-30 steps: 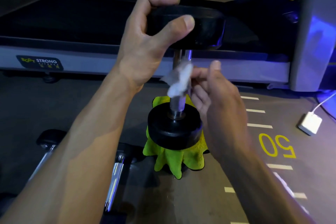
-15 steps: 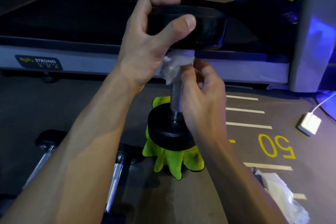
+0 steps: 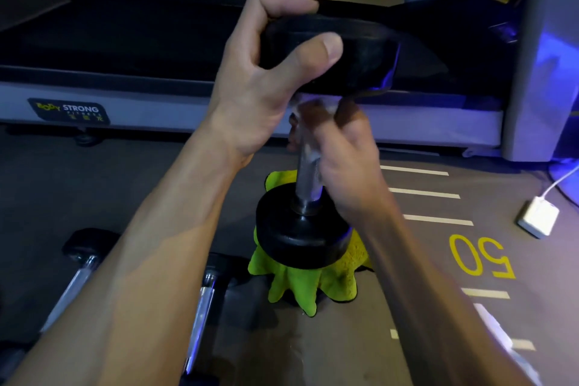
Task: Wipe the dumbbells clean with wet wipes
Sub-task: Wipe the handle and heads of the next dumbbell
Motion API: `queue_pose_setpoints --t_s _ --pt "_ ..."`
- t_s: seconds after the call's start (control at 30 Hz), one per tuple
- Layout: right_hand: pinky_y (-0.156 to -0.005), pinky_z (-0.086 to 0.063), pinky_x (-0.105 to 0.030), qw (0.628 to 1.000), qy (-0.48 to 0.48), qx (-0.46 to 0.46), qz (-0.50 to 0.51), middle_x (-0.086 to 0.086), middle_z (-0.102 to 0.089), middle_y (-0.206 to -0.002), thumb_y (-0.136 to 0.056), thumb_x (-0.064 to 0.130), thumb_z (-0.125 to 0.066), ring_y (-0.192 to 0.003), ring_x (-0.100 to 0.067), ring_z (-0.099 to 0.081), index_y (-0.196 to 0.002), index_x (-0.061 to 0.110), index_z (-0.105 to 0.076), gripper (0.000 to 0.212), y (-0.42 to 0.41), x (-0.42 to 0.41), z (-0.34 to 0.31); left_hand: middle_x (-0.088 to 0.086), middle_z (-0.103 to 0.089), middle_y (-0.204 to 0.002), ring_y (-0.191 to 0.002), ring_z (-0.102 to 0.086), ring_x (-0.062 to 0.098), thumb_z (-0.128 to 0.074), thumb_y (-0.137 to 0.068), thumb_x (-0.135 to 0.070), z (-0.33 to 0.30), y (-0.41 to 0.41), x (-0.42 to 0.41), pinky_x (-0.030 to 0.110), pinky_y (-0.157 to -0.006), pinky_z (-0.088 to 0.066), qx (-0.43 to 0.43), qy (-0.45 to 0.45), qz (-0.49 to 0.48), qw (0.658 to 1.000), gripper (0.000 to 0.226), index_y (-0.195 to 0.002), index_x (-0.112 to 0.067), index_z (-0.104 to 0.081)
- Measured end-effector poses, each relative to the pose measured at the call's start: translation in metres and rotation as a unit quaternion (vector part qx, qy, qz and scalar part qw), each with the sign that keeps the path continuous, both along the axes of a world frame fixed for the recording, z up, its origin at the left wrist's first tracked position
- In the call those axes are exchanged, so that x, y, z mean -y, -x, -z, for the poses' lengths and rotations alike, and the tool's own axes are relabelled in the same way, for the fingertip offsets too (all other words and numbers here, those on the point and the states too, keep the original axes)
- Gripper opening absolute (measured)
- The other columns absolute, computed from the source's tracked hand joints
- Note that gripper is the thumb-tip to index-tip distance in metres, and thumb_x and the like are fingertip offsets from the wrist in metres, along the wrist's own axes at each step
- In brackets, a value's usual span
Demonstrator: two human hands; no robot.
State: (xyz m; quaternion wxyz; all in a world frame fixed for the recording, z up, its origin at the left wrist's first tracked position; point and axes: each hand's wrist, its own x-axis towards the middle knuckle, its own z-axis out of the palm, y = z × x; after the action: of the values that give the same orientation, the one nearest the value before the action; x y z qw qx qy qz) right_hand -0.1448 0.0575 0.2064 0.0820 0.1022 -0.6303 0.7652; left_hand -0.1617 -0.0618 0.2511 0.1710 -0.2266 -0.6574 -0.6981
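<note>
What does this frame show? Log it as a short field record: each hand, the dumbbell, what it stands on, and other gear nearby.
left hand: grips the top head of the upright dumbbell
right hand: fingers curled round the chrome handle, wet wipe pressed against it
dumbbell base: lower head stands on a green cloth
nearby: two more dumbbells lying on the floor, treadmill behind, white adapter at right
</note>
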Motion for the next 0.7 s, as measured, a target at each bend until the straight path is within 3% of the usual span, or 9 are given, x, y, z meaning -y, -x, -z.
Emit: queue_pose_setpoints --t_s 0.1,0.17,0.27,0.33,0.37,0.47,0.57,0.63,0.7 --pt "-0.063 -0.045 -0.031 0.967 -0.171 -0.052 0.181 0.007 -0.059 -0.068 -0.097 0.025 -0.061 -0.060 -0.008 -0.048 -0.100 0.011 -0.057 0.016 -0.005 0.013 0.006 0.003 -0.061 -0.116 -0.103 -0.064 0.008 -0.073 -0.082 -0.036 -0.001 -0.002 -0.005 0.029 -0.087 -0.054 -0.013 0.014 0.006 1.000 0.044 -0.116 -0.015 -0.056" --pt "-0.053 -0.041 -0.024 0.958 -0.197 -0.060 0.198 0.007 -0.058 -0.062 -0.092 0.028 -0.062 -0.054 -0.006 -0.048 -0.088 0.012 -0.058 0.017 -0.001 0.008 0.005 0.000 -0.061 -0.111 -0.100 -0.064 0.007 -0.074 -0.082 -0.037 -0.001 -0.001 -0.008 0.027 -0.086 -0.052 -0.011 0.020 0.001 1.000 0.044 -0.116 -0.015 -0.056" --pt "-0.049 -0.035 -0.027 0.999 -0.006 0.034 -0.029 0.000 -0.049 -0.058 -0.086 0.019 -0.055 -0.048 -0.012 -0.043 -0.072 0.012 -0.053 0.015 0.014 -0.008 -0.002 -0.002 -0.062 -0.109 -0.101 -0.064 0.007 -0.076 -0.080 -0.041 -0.003 0.002 -0.007 0.030 -0.088 -0.053 -0.003 0.027 -0.017 0.999 0.042 -0.113 -0.021 -0.058" --pt "-0.048 -0.035 -0.028 0.960 0.165 0.107 -0.201 -0.002 -0.047 -0.069 -0.081 0.014 -0.054 -0.050 -0.012 -0.042 -0.081 0.010 -0.050 0.006 0.020 -0.014 -0.009 -0.001 -0.063 -0.110 -0.103 -0.064 0.010 -0.076 -0.080 -0.042 -0.002 0.004 -0.006 0.034 -0.090 -0.054 0.001 0.028 -0.016 0.999 0.042 -0.113 -0.022 -0.059" --pt "-0.048 -0.035 -0.026 0.951 0.186 0.109 -0.220 -0.002 -0.047 -0.071 -0.078 0.013 -0.056 -0.050 -0.012 -0.042 -0.084 0.010 -0.050 0.009 0.021 -0.015 -0.008 -0.002 -0.063 -0.109 -0.102 -0.064 0.010 -0.075 -0.080 -0.041 -0.002 0.005 -0.006 0.035 -0.089 -0.055 0.002 0.024 -0.013 1.000 0.042 -0.113 -0.022 -0.059" --pt "-0.052 -0.038 -0.027 0.999 0.007 0.009 -0.034 0.000 -0.051 -0.063 -0.086 0.015 -0.055 -0.054 -0.013 -0.045 -0.077 0.010 -0.054 0.010 0.016 -0.005 0.007 -0.004 -0.061 -0.106 -0.098 -0.062 0.007 -0.075 -0.081 -0.041 -0.001 0.005 -0.008 0.031 -0.087 -0.053 -0.003 0.017 -0.022 1.000 0.044 -0.115 -0.019 -0.058" --pt "-0.070 -0.050 -0.040 0.957 -0.173 -0.079 0.218 -0.001 -0.066 -0.082 -0.092 0.027 -0.054 -0.076 -0.020 -0.064 -0.094 0.020 -0.054 0.008 0.001 0.018 0.021 -0.003 -0.061 -0.107 -0.099 -0.062 0.008 -0.075 -0.082 -0.042 -0.001 0.003 -0.011 0.033 -0.088 -0.054 -0.014 0.033 -0.029 0.999 0.045 -0.116 -0.018 -0.057" --pt "-0.074 -0.051 -0.042 0.950 -0.200 -0.073 0.229 -0.005 -0.070 -0.091 -0.093 0.033 -0.052 -0.085 -0.026 -0.066 -0.105 0.010 -0.057 0.027 0.002 0.017 0.022 0.000 -0.062 -0.111 -0.103 -0.063 0.011 -0.075 -0.082 -0.043 0.000 0.003 -0.012 0.037 -0.091 -0.055 -0.018 0.037 -0.032 0.999 0.045 -0.115 -0.019 -0.057" --pt "-0.064 -0.045 -0.036 0.973 -0.177 -0.051 0.139 -0.005 -0.064 -0.075 -0.089 0.035 -0.055 -0.069 -0.024 -0.058 -0.094 -0.001 -0.062 0.037 0.012 0.000 0.017 0.001 -0.062 -0.114 -0.107 -0.062 0.014 -0.075 -0.081 -0.045 0.000 0.004 -0.012 0.042 -0.095 -0.055 -0.017 0.040 -0.044 0.998 0.044 -0.114 -0.022 -0.058"
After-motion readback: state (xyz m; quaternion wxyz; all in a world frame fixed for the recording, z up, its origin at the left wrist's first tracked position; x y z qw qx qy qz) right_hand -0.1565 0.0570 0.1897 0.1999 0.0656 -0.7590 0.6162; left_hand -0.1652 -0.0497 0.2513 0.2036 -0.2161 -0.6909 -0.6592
